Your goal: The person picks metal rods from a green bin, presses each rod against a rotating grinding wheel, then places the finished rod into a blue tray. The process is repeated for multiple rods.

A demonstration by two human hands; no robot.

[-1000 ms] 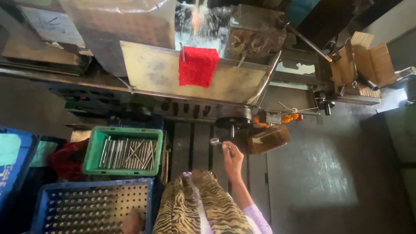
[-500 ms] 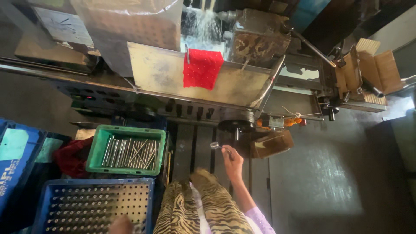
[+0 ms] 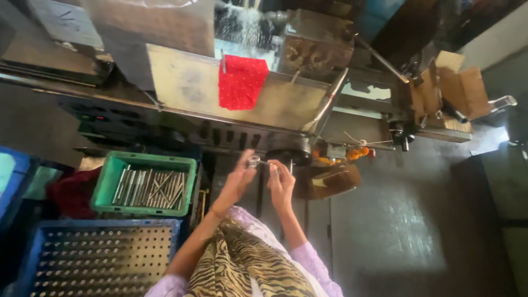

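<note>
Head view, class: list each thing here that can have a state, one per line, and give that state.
left hand: raised, fingers pinching a small metal part
right hand: raised, fingers on the same part
green crate: holding loose metal rods, not full
blue perforated tray: pins standing in many holes
red cloth: hanging over the machine's edge
cardboard box: open

Green crate (image 3: 144,184) of metal rods and blue perforated tray (image 3: 96,258) on floor (image 3: 396,231).
</note>
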